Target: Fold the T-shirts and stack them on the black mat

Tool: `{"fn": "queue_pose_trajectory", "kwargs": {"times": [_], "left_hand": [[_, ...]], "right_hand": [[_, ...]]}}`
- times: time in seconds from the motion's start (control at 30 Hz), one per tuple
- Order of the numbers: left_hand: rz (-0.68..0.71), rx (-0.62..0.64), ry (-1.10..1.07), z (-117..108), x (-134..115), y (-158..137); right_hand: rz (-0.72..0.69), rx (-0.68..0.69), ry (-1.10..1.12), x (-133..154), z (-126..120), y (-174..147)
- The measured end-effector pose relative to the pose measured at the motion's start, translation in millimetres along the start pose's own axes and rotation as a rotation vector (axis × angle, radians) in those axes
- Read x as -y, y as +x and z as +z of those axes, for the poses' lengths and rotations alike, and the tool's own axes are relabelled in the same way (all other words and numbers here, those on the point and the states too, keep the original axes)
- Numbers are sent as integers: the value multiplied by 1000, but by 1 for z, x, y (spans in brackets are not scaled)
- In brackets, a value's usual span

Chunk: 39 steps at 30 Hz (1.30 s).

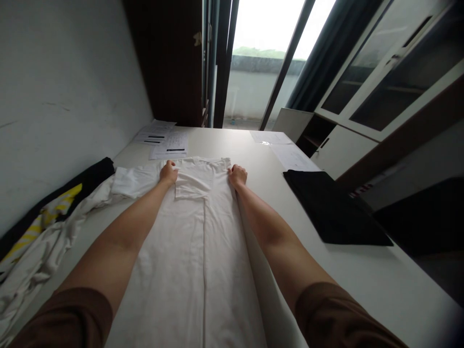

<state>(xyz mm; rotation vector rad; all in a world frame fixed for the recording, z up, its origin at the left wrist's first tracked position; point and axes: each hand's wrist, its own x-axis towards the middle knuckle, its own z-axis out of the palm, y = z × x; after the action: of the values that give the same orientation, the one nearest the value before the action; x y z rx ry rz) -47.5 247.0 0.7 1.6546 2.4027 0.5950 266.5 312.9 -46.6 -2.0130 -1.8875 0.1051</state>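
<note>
A white T-shirt [181,251] lies lengthwise on the table, its collar end away from me. Its right side is folded inward, so one short sleeve rests across the front and a straight edge runs down the middle. The other sleeve spreads out to the left. My left hand [168,172] is closed on the cloth at the left shoulder. At the far right corner, beside the collar, my right hand [238,176] pinches the folded edge. Both arms are stretched forward over the shirt.
A folded black garment [333,208] lies on the white table [366,280] at the right. Along the left wall are a crumpled pale garment [54,246] and a black and yellow one [94,171]. Paper sheets [170,145] lie at the far left, more papers [293,157] at the far right.
</note>
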Motion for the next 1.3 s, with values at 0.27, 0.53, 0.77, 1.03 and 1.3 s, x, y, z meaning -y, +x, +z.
{"fn": "queue_pose_trajectory", "kwargs": {"times": [0.27, 0.53, 0.77, 1.03, 1.3], "left_hand": [[55, -117, 21, 4, 6, -9], [736, 95, 151, 30, -3, -84], [727, 178, 147, 29, 15, -109], [818, 96, 24, 16, 23, -100], [829, 140, -18, 9, 25, -106]], "right_hand": [[9, 0, -21, 1, -3, 0], [-519, 16, -44, 29, -12, -34], [-391, 260, -63, 38, 8, -26], [-326, 282, -71, 37, 10, -19], [-325, 263, -56, 36, 7, -24]]}}
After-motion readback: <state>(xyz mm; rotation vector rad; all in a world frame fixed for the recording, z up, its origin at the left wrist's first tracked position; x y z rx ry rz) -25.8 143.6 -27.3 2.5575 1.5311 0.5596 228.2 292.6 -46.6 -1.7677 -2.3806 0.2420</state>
